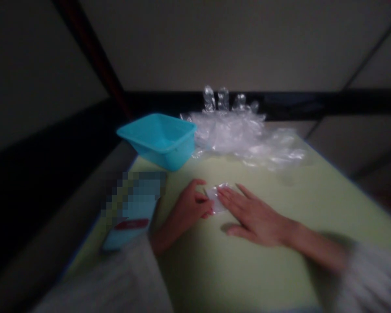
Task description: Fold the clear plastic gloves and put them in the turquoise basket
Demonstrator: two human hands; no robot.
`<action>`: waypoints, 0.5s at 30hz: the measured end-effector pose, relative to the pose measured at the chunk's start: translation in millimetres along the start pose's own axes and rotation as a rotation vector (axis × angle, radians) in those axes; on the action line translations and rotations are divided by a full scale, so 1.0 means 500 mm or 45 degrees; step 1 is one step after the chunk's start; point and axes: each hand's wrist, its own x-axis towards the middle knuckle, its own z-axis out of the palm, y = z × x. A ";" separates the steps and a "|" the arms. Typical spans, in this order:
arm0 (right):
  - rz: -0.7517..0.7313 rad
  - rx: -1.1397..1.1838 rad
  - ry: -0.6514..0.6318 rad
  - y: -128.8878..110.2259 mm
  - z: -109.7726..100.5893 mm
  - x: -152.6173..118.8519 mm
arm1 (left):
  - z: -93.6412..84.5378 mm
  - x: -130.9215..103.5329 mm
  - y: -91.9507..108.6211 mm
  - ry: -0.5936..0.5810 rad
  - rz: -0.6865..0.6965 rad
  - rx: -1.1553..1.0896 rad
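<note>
A small, clear, shiny plastic packet (217,205) with something whitish in it lies on the yellow-green tabletop between my hands. My left hand (190,202) is at its left edge with curled fingers. The lower fingertips grip the packet's lower left corner, while one upper finger bends over apart from them. My right hand (256,215) lies flat, palm down, with fingertips pressed on the right part of the packet and the thumb spread out. The dim, blurred picture hides finer detail.
A turquoise plastic basin (179,154) stands at the back left. Beside it spreads a heap of clear disposable plastic gloves (228,132). A flat light-blue object with a red strip (132,224), partly pixelated, lies at the left edge of the table (247,278). A wall rises behind.
</note>
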 end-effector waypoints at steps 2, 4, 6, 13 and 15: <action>-0.002 0.006 0.010 0.001 0.001 0.000 | 0.000 0.000 -0.004 0.000 0.035 -0.008; -0.005 0.010 0.018 0.001 0.001 0.000 | 0.000 0.000 -0.011 -0.014 0.084 0.008; -0.015 0.012 0.034 0.002 0.002 -0.001 | -0.001 -0.005 -0.016 0.039 0.205 0.102; -0.002 -0.029 0.173 0.002 0.004 0.000 | 0.003 -0.055 -0.019 0.023 1.096 1.096; 0.014 -0.045 0.156 0.001 0.006 0.001 | 0.005 -0.059 -0.026 -0.045 1.127 1.243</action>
